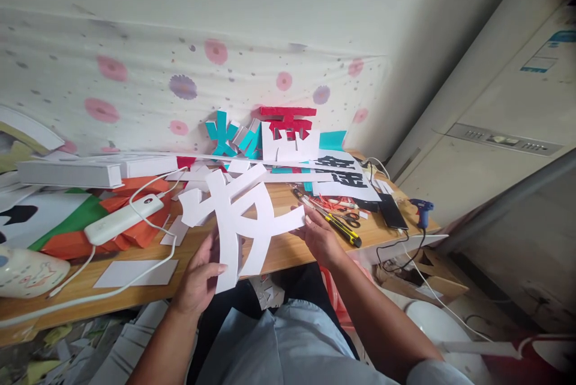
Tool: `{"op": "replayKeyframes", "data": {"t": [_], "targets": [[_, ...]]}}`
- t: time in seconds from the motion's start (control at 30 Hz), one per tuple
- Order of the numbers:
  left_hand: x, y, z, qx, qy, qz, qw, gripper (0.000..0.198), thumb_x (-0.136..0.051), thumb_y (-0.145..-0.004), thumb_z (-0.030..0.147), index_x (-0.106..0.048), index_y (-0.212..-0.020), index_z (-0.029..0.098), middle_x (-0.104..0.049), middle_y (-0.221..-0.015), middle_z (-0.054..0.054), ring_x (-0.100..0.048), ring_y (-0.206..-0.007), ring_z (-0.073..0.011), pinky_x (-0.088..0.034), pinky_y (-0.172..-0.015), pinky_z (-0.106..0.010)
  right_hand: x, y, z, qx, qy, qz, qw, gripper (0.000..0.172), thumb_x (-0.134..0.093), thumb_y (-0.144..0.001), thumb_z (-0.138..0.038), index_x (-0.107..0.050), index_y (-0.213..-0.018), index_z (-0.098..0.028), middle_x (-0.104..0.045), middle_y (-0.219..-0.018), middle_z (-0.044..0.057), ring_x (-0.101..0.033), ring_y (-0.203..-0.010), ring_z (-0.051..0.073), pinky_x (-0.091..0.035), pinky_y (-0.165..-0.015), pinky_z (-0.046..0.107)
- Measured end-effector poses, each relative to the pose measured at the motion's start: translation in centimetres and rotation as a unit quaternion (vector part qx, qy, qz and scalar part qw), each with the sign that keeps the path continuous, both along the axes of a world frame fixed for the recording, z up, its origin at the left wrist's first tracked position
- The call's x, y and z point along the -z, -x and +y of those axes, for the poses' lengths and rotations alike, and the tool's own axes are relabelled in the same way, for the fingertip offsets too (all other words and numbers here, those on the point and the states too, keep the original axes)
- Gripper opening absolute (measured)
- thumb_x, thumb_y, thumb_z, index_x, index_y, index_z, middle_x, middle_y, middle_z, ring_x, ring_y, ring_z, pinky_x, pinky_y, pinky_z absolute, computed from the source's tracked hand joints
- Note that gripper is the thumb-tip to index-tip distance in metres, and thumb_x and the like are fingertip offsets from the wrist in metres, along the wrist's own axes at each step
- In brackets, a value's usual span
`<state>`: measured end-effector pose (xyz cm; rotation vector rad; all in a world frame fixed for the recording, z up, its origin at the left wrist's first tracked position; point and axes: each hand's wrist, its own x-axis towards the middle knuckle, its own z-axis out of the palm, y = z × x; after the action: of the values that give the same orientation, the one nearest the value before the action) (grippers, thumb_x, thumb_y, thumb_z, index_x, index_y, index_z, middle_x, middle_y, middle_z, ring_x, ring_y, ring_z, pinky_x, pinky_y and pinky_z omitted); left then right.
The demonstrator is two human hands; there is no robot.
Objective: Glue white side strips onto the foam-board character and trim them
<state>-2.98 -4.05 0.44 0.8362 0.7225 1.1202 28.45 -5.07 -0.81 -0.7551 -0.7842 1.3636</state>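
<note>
The left hand point(200, 277) has its fingers closed on the lower edge of a white cutout point(238, 217), thumb on the front face and the other fingers hidden behind it. The right hand point(319, 238) pinches the tip of the cutout's right-hand arm, thumb on top and fingers underneath.

The cutout is a flat, thick white board cut into the shape of a large Chinese character. It is held just above the near edge of the wooden surface point(288, 253), face toward the camera and tilted. Its long axis runs from the lower end at the left hand up and away toward the wall. One cross stroke reaches left, the other right to the right hand. The face is plain white, with no print.

Just right of the right hand lies a yellow knife point(344, 230), with scissors point(342, 208) behind it. A phone point(392, 212) and a blue glue gun point(422, 210) lie further right. Left of the cutout sits a white power bank point(123, 219) with its cable. Teal, red and black letters point(288, 139) stand against the wall.
</note>
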Motion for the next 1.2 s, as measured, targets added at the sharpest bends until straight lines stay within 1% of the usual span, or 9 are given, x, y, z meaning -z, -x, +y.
{"op": "replayKeyframes", "data": {"t": [0.17, 0.23, 0.3, 0.4, 0.53, 0.7, 0.9, 1.03, 1.2], "targets": [[0.6, 0.1, 0.2, -0.010, 0.005, 0.013, 1.000, 0.099, -0.091, -0.068, 0.025, -0.059, -0.161, 0.030, -0.073, -0.148, -0.011, -0.073, -0.124, -0.0359, -0.064, -0.090, -0.036, -0.2, -0.1, -0.3, -0.012, -0.012, -0.015, 1.000, 0.053, -0.092, -0.091, -0.052, -0.079, -0.139, -0.033, -0.065, -0.160, 0.006, -0.063, -0.140, 0.036, -0.052, -0.119, 0.056], [1.0, 0.1, 0.3, -0.030, 0.006, 0.028, 0.999, 0.095, -0.096, -0.072, 0.030, -0.061, -0.160, 0.031, -0.072, -0.149, -0.010, -0.072, -0.129, -0.0344, -0.064, -0.095, -0.035, -0.3, -0.1, -0.4, -0.013, -0.014, -0.019, 1.000, 0.055, -0.093, -0.089, -0.052, -0.078, -0.139, -0.034, -0.064, -0.162, 0.006, -0.062, -0.142, 0.037, -0.050, -0.121, 0.058], [1.3, 0.0, 0.3, -0.055, 0.008, 0.046, 0.997, 0.092, -0.100, -0.073, 0.033, -0.063, -0.157, 0.031, -0.074, -0.147, -0.009, -0.072, -0.129, -0.0323, -0.063, -0.098, -0.034, -0.4, 0.0, -0.6, -0.014, -0.017, -0.020, 1.000, 0.056, -0.094, -0.088, -0.052, -0.078, -0.139, -0.035, -0.063, -0.163, 0.006, -0.060, -0.144, 0.037, -0.048, -0.123, 0.059], [1.6, -0.1, 0.3, -0.071, 0.006, 0.065, 0.995, 0.091, -0.102, -0.073, 0.035, -0.064, -0.156, 0.030, -0.076, -0.145, -0.009, -0.074, -0.126, -0.0317, -0.064, -0.096, -0.033, -0.4, 0.1, -0.7, -0.015, -0.023, -0.018, 0.999, 0.058, -0.093, -0.088, -0.052, -0.078, -0.141, -0.035, -0.063, -0.164, 0.005, -0.058, -0.147, 0.037, -0.045, -0.126, 0.060], [1.6, 0.2, 0.8, -0.080, 0.001, 0.069, 0.994, 0.089, -0.103, -0.072, 0.037, -0.067, -0.153, 0.028, -0.074, -0.148, -0.009, -0.069, -0.135, -0.0340, -0.063, -0.097, -0.031, 0.0, 0.2, -0.8, -0.014, -0.014, -0.023, 1.000, 0.059, -0.093, -0.088, -0.049, -0.077, -0.143, -0.035, -0.065, -0.162, 0.004, -0.059, -0.147, 0.037, -0.043, -0.127, 0.058], [1.5, 0.8, 1.5, -0.079, -0.009, 0.077, 0.994, 0.085, -0.104, -0.070, 0.038, -0.071, -0.148, 0.025, -0.076, -0.145, -0.011, -0.067, -0.139, -0.0385, -0.063, -0.101, -0.035, 0.3, 0.3, -0.8, -0.016, -0.009, -0.037, 0.999, 0.058, -0.095, -0.087, -0.048, -0.078, -0.142, -0.035, -0.067, -0.160, 0.006, -0.060, -0.145, 0.035, -0.043, -0.126, 0.055], [1.6, 1.1, 1.6, -0.075, -0.036, 0.067, 0.994, 0.079, -0.101, -0.074, 0.035, -0.072, -0.147, 0.026, -0.071, -0.153, -0.011, -0.065, -0.144, -0.0381, -0.061, -0.108, -0.036, 0.0, 0.3, -1.4, -0.021, -0.006, -0.054, 0.998, 0.061, -0.095, -0.087, -0.048, -0.077, -0.144, -0.035, -0.065, -0.162, 0.005, -0.054, -0.153, 0.035, -0.038, -0.131, 0.053], [1.7, 1.3, 1.8, -0.077, -0.040, 0.069, 0.994, 0.083, -0.102, -0.073, 0.034, -0.071, -0.149, 0.027, -0.070, -0.155, -0.011, -0.063, -0.146, -0.0396, -0.059, -0.112, -0.039, -0.2, 0.4, -1.6, -0.020, -0.016, -0.065, 0.998, 0.061, -0.094, -0.087, -0.048, -0.076, -0.144, -0.035, -0.062, -0.164, 0.005, -0.050, -0.157, 0.035, -0.033, -0.134, 0.054], [1.5, 1.5, 1.7, -0.090, -0.046, 0.074, 0.992, 0.089, -0.103, -0.068, 0.033, -0.071, -0.150, 0.029, -0.068, -0.158, -0.009, -0.055, -0.154, -0.0419, -0.052, -0.123, -0.044, -0.3, 0.6, -1.9, -0.018, -0.023, -0.046, 0.999, 0.068, -0.097, -0.083, -0.048, -0.075, -0.146, -0.038, -0.060, -0.167, 0.004, -0.045, -0.162, 0.035, -0.028, -0.136, 0.058]]}}
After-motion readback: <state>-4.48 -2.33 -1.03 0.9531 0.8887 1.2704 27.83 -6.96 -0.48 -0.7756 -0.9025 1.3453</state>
